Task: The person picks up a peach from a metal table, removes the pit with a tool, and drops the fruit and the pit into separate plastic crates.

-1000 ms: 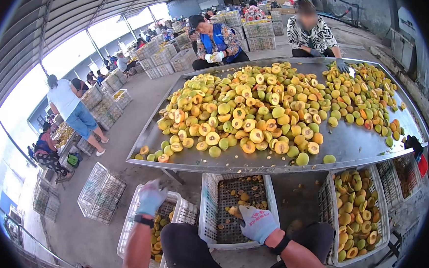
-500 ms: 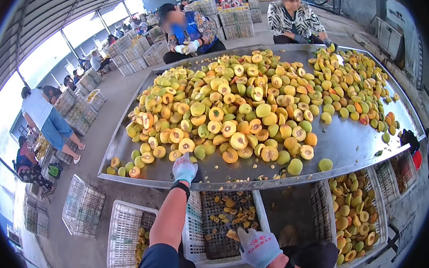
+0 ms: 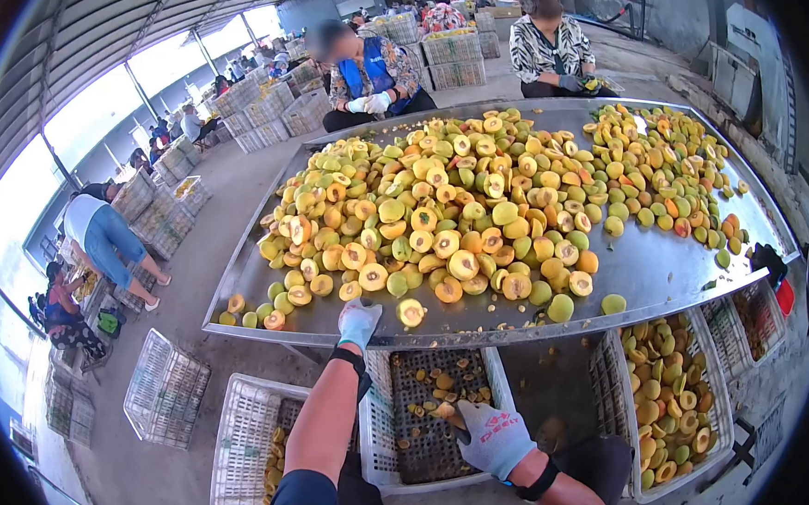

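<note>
A large heap of round yellow-green fruit with orange tinges [image 3: 426, 208] covers much of the broad grey steel table [image 3: 662, 279], many pieces cut open; judging by that heap, plenty is left to handle, though the white perforated plastic crate at the right [image 3: 612, 399] already looks well filled with yellow fruit pieces; the white plastic crate in the middle [image 3: 377, 427] has only scattered small yellowish bits on its dark floor; the white slatted crate at the left [image 3: 244, 428] shows some yellow pieces, partly hidden by the left arm; the pale-gloved left hand [image 3: 359, 322] is at the table's near edge, near a single cut yellow half [image 3: 410, 312], its finger opening impossible to tell; the right hand in a pale glove with red lettering [image 3: 493, 439] is closed around a small tan piece [image 3: 449, 414], fruit or tool unclear, over the middle crate.
</note>
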Demonstrator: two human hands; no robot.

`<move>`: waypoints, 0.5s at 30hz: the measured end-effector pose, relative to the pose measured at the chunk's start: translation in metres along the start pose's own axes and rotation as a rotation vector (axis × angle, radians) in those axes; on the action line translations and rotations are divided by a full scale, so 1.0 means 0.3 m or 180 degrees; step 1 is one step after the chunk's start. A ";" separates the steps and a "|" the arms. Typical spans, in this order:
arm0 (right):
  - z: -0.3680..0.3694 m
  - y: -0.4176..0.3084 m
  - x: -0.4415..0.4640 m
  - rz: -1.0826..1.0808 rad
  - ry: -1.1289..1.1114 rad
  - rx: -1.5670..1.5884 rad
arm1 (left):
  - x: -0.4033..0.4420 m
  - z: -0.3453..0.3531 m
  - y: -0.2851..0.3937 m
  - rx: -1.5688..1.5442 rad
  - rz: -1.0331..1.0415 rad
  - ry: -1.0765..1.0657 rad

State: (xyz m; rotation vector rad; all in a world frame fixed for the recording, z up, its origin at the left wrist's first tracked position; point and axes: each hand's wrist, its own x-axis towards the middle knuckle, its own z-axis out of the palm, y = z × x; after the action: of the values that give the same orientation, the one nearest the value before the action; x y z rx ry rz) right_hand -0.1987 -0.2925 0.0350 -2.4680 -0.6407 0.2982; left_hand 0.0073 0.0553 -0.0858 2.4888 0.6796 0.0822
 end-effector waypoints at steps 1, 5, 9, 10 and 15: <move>0.000 -0.004 -0.006 -0.0053 -0.0004 -0.0053 | -0.021 -0.005 0.029 -0.0014 0.0007 0.0013; -0.032 0.011 -0.016 -0.0031 -0.0007 -0.0209 | -0.047 0.003 0.166 0.0600 -0.0047 -0.0652; -0.041 0.043 -0.002 0.0277 -0.0106 -0.0339 | -0.170 0.029 0.282 0.1196 0.0465 -0.0944; -0.026 0.056 0.000 0.0291 0.0003 -0.0302 | -0.188 0.034 0.301 0.1370 0.0554 -0.0853; -0.020 0.045 0.005 0.0242 0.0213 -0.0233 | -0.158 -0.016 0.252 -0.1399 -0.0108 -0.0256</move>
State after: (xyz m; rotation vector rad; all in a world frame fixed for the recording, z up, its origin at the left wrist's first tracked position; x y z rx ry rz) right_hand -0.1903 -0.3045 0.0319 -2.5648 -0.5395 0.2241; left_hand -0.0007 -0.0198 -0.0379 2.0477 0.5963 0.1056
